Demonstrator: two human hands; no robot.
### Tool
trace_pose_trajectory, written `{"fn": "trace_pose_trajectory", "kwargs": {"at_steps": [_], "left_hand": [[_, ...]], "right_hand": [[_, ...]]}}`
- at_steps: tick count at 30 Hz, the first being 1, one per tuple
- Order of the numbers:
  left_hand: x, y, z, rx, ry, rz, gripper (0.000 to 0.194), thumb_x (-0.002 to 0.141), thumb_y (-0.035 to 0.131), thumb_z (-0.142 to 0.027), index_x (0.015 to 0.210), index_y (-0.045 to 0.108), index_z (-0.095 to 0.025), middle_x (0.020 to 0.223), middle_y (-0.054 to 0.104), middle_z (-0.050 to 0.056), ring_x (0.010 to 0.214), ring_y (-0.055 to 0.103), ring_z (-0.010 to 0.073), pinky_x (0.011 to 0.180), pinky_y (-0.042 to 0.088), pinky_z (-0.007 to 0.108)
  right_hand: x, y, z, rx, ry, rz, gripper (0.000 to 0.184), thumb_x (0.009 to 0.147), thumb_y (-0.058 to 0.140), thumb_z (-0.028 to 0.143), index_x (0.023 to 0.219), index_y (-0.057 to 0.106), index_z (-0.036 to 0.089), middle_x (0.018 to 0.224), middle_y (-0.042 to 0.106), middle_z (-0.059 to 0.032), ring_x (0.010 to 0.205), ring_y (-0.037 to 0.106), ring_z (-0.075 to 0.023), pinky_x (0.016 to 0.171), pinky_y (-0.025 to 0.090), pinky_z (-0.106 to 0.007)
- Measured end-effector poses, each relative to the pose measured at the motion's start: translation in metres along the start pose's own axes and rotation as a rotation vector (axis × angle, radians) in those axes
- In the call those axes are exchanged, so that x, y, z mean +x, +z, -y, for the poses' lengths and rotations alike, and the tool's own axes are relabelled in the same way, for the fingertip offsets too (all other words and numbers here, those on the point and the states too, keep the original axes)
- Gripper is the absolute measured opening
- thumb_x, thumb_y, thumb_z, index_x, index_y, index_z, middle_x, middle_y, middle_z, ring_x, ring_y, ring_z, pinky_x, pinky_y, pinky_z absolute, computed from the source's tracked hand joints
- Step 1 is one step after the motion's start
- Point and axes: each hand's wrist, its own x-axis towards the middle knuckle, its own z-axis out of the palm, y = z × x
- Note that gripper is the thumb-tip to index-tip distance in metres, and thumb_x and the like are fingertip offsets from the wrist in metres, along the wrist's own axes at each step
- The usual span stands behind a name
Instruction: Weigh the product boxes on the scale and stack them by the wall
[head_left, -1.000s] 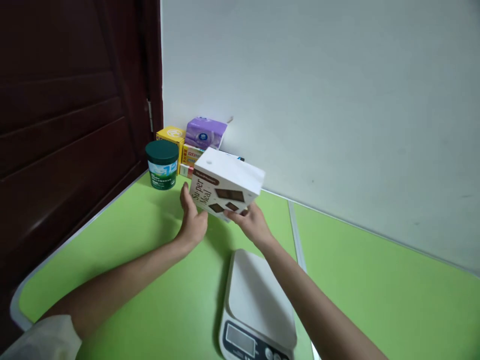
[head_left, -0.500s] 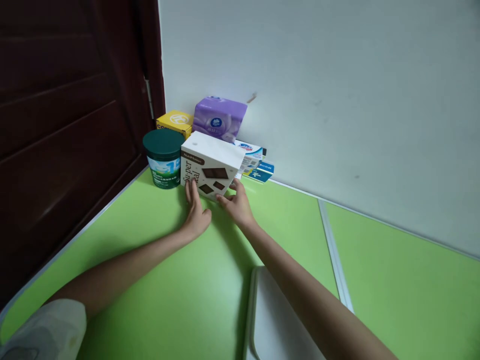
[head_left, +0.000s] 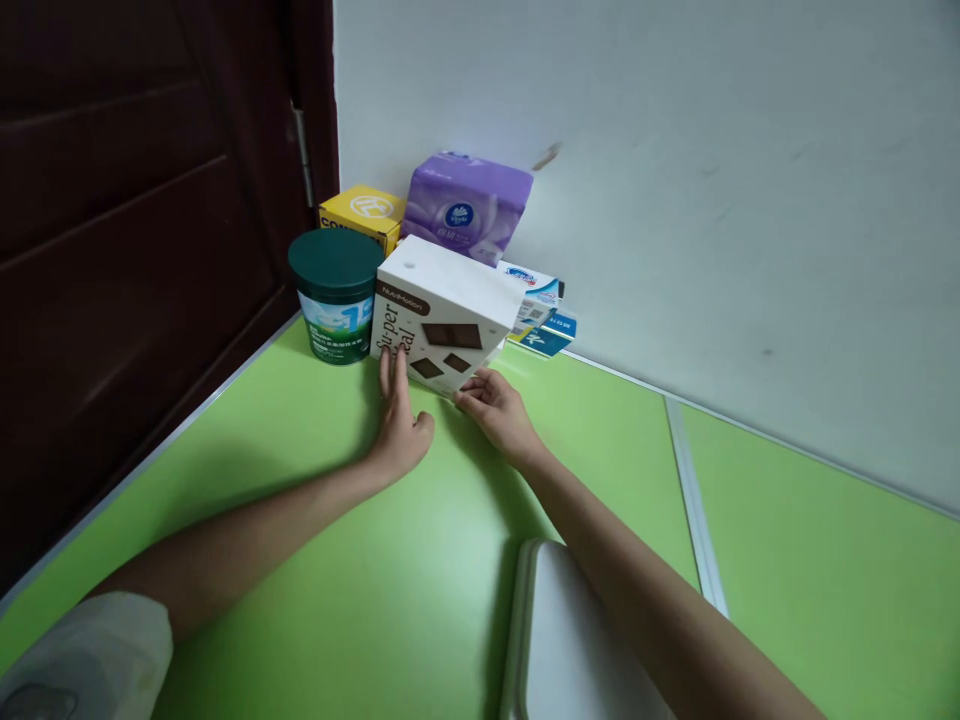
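A white box (head_left: 450, 300) printed with "Su-per Meal" and dark chocolate squares stands on the green table (head_left: 300, 520), close beside a dark green lidded tub (head_left: 337, 295). My left hand (head_left: 401, 425) is open, its fingers stretched flat against the box's front face. My right hand (head_left: 499, 408) is also open, and its fingertips touch the box's lower right corner. Both forearms reach in from the near edge.
Behind the box, a yellow carton (head_left: 364, 208), a purple tissue pack (head_left: 465, 205) and flat blue-and-white packets (head_left: 544, 310) crowd the corner against the wall. A white scale (head_left: 577, 650) lies at the near edge under my right forearm. A dark wooden door (head_left: 112, 200) borders the left.
The box was held tilted in the air by both hands a second ago. It has come down onto the table beside the green tub, and the view has moved forward.
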Motion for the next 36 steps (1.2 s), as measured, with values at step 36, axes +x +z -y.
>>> {"fn": "trace_pose_trajectory", "kwargs": {"at_steps": [36], "left_hand": [[-0.055,-0.058,-0.099,0.263,0.431,0.229,0.108,0.075,0.067,-0.030,0.147,-0.012,-0.028,0.159,-0.002,0.010,0.145,0.002,0.0337,0.117,0.011,0.054]], "right_hand": [[-0.163,-0.100,0.154,-0.113,-0.321,0.085,0.071,0.072,0.073,0.041,0.134,0.040,0.028,0.133,0.047,-0.0097,0.093,0.061,-0.0226,0.069,0.059,-0.036]]}}
